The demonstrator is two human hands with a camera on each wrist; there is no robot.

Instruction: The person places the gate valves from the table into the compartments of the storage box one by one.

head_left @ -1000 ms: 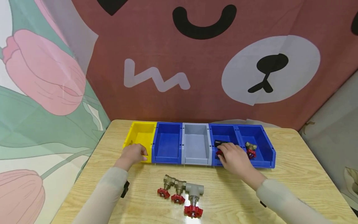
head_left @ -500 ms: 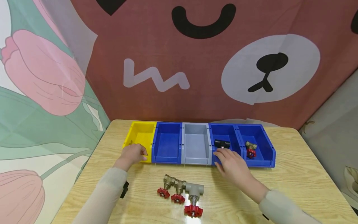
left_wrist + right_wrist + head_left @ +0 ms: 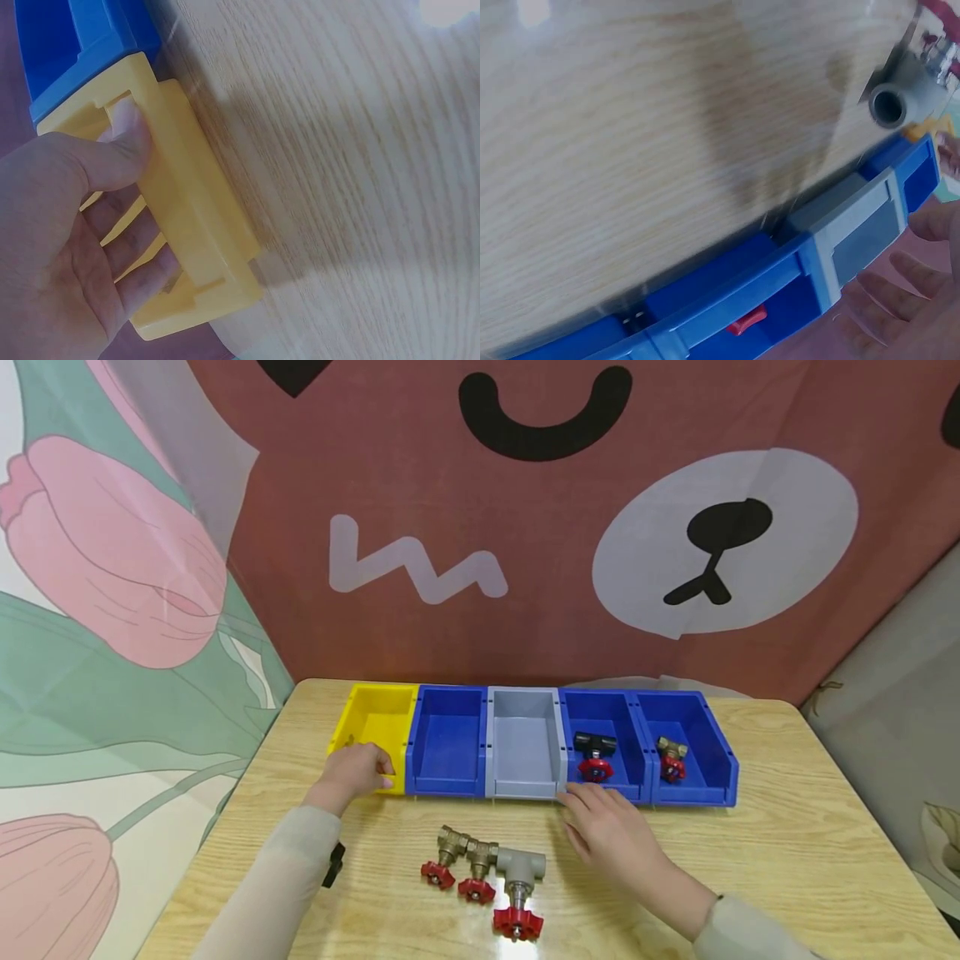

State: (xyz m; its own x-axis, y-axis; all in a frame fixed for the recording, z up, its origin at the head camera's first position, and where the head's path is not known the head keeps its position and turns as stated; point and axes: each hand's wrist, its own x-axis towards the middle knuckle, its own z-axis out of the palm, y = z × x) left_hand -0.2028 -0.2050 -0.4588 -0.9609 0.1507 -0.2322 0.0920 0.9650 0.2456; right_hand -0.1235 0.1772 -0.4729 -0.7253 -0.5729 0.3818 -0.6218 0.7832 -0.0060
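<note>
In the left wrist view my left hand [image 3: 67,217] holds the front lip of the yellow bin [image 3: 195,195], thumb against the lip and fingers curled inside. My right hand [image 3: 611,835] is just in front of the bins, near the corner between the grey bin [image 3: 525,787] and the blue bin [image 3: 625,789] to its right. Its fingers are relaxed and nothing is in them. That blue bin contains a black valve [image 3: 594,743] with a red handwheel. A brass valve [image 3: 672,750] with a red handwheel lies in the rightmost blue bin [image 3: 716,797].
On the table [image 3: 360,893] before the bins lie two brass valves, a left one [image 3: 452,843] and a middle one [image 3: 482,857], and a grey tee-shaped valve [image 3: 521,867], all with red handwheels. Another blue bin [image 3: 450,785] stands beside the yellow one. A patterned cloth [image 3: 420,635] hangs behind.
My right hand has let go of the black valve in the blue bin and drawn back toward me and slightly left. My left hand has stayed at the yellow bin.
</note>
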